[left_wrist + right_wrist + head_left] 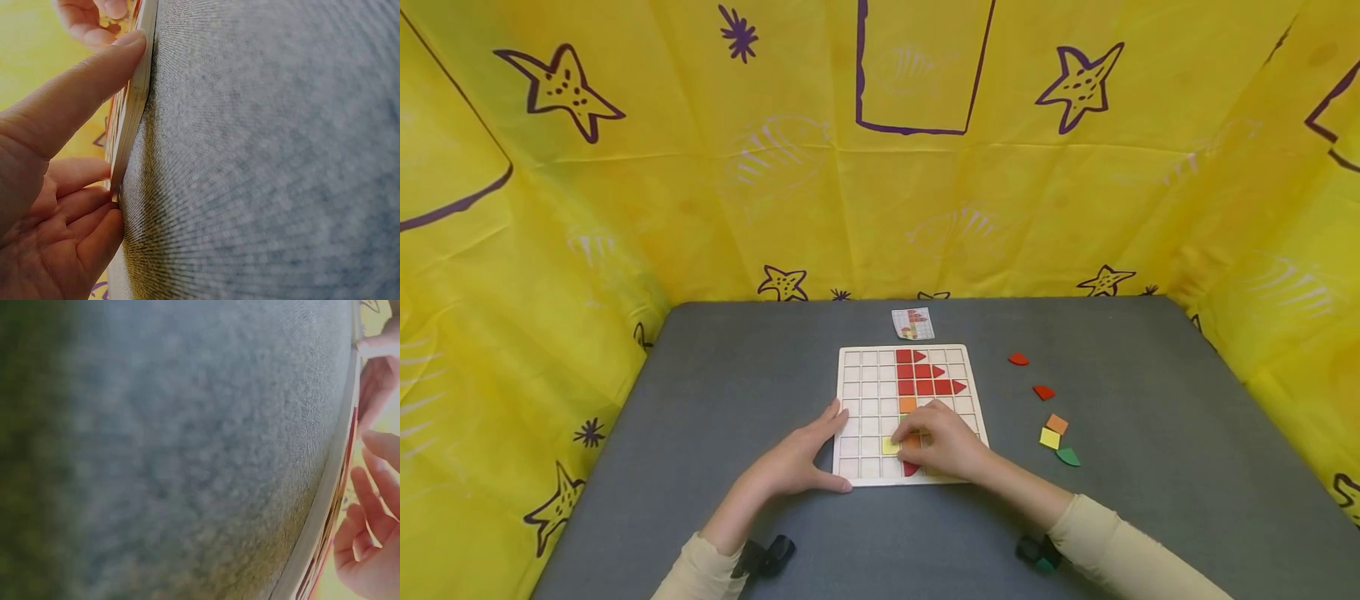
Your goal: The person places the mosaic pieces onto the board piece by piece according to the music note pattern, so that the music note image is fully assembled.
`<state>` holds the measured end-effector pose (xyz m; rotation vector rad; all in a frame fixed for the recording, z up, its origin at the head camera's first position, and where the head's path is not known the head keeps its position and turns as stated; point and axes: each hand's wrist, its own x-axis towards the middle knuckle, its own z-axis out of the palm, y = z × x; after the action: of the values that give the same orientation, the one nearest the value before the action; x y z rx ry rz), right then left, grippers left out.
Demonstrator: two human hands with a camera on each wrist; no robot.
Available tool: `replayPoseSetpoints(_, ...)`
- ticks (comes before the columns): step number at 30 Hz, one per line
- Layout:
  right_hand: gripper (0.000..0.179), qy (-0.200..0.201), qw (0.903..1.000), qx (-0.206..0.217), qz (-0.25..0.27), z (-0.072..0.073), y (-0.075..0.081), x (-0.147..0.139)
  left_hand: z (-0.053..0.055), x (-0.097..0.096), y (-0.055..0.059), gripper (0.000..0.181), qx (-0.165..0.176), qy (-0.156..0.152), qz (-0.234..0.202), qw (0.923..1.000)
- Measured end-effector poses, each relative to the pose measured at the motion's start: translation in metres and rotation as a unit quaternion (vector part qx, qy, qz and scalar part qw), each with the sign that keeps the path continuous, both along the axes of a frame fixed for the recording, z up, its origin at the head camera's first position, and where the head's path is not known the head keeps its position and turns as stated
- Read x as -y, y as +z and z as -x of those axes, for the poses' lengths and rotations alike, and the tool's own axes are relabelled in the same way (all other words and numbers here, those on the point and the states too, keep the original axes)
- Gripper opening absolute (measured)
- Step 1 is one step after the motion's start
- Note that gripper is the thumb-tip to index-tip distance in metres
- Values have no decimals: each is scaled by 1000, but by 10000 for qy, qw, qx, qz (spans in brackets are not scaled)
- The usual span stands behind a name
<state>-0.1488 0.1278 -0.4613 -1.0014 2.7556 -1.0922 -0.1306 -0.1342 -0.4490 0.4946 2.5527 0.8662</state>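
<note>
A pale wooden grid board (859,418) lies on the grey table. My left hand (801,457) rests at its left side, thumb on the near left corner and straight fingers along the edge. My right hand (943,442) is over the board's lower middle, thumb and forefinger pinching at a flat yellow square tile (889,446) in a cell. Red squares with pointed ends form three rows (923,372) higher up. An orange square tile (907,405) sits below them. Another orange tile (913,442) and a red rounded tile (911,469) are partly hidden by my right hand.
Loose tiles lie right of the board: two red curved pieces (1018,359), an orange square (1057,423), a yellow square (1050,437) and a green curved piece (1067,457). A small pattern card (913,323) lies behind the board. Yellow cloth (700,167) surrounds the table.
</note>
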Motion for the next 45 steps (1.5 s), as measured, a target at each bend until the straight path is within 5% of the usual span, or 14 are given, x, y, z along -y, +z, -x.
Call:
replayPoseSetpoints(8, 19, -848, 9862, 1384, 328, -6, 11, -29, 0, -1, 1, 103, -4, 18, 52, 10000)
replayPoseSetpoints(17, 26, -1620, 9682, 1848, 471, -15, 13, -89, 0, -1, 0, 104, 27, 7, 42, 10000)
replayPoseSetpoints(21, 26, -1957, 9651, 1714, 294, -20, 12, -115, -1, 0, 1, 103, 21, -6, -21, 10000)
replayPoseSetpoints(28, 21, -2529, 9629, 765, -549, -28, 13, -150, -2, 0, 1, 102, 1, -7, -45, 10000)
replayPoseSetpoints(35, 19, -2547, 9626, 210, -898, -34, 14, -165, -1, -2, 1, 103, 14, 56, 49, 10000)
replayPoseSetpoints(45, 22, -2758, 9546, 176, -1116, -37, 14, -170, -2, -1, 2, 102, 5, 29, 7, 10000)
